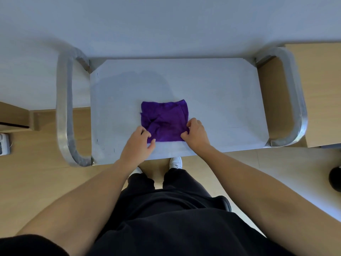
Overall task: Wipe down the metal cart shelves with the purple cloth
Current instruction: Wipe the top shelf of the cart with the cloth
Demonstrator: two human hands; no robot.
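A folded purple cloth [164,119] lies flat near the front middle of the metal cart's top shelf [221,100]. My left hand [138,143] pinches the cloth's near left corner. My right hand [196,133] pinches its near right corner. Both hands rest low on the shelf surface. A faint damp patch shows on the shelf behind the cloth. Any lower shelves are hidden under the top one.
Curved metal handles stand at the cart's left end [64,108] and right end [293,97]. A white wall runs behind. A wooden cabinet [321,93] sits at the right and wooden furniture [14,117] at the left. A small white device [4,146] lies on the wooden floor.
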